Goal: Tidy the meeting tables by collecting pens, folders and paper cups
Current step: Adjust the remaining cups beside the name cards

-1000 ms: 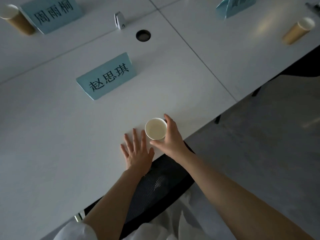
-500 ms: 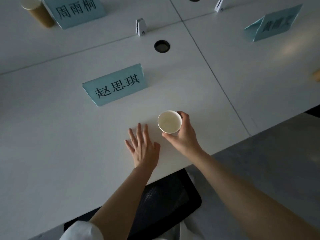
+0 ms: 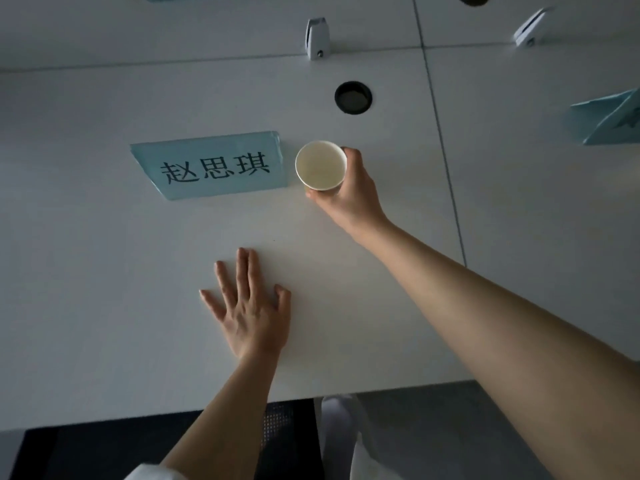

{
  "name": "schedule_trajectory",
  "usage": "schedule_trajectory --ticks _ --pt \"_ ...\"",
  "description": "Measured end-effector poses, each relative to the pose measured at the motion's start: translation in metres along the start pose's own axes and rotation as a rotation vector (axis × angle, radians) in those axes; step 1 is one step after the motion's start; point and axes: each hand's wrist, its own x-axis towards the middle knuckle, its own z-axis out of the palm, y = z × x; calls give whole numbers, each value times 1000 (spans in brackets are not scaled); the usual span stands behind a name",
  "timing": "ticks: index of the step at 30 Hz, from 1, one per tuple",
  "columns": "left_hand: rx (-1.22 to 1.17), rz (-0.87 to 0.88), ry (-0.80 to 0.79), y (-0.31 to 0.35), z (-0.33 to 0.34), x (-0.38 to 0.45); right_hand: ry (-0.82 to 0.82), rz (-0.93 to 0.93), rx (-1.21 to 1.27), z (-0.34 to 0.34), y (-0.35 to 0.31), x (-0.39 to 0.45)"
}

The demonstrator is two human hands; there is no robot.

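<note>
A white paper cup (image 3: 320,164), seen from above with its inside empty, is held upright over the white meeting table (image 3: 104,289). My right hand (image 3: 349,194) wraps around its right side and base, arm stretched forward. The cup sits just right of a light-blue name card (image 3: 211,166) with black characters; whether it touches the table I cannot tell. My left hand (image 3: 249,306) lies flat on the tabletop nearer to me, fingers spread, holding nothing.
A black cable hole (image 3: 353,97) lies beyond the cup. Two small white clips (image 3: 317,38) (image 3: 530,31) stand on the table seams. A second blue name card (image 3: 609,117) is at the right edge. A black mesh chair (image 3: 173,445) sits under the near table edge.
My right hand has carried the cup forward, away from the near edge to beside the name card. My left hand stays flat on the table. The view has shifted closer over the table.
</note>
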Motion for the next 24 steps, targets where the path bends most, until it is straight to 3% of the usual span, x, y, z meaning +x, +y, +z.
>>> schedule_trajectory --ticks 14,21,24 --pt "-27 11 52 -4 1 1 -141 37 9 0 -1 26" --pt "-48 37 41 -6 2 1 -63 72 -146 -53 66 -90" --pt "-146 -27 -30 6 -5 0 -12 140 -142 -80 93 -152"
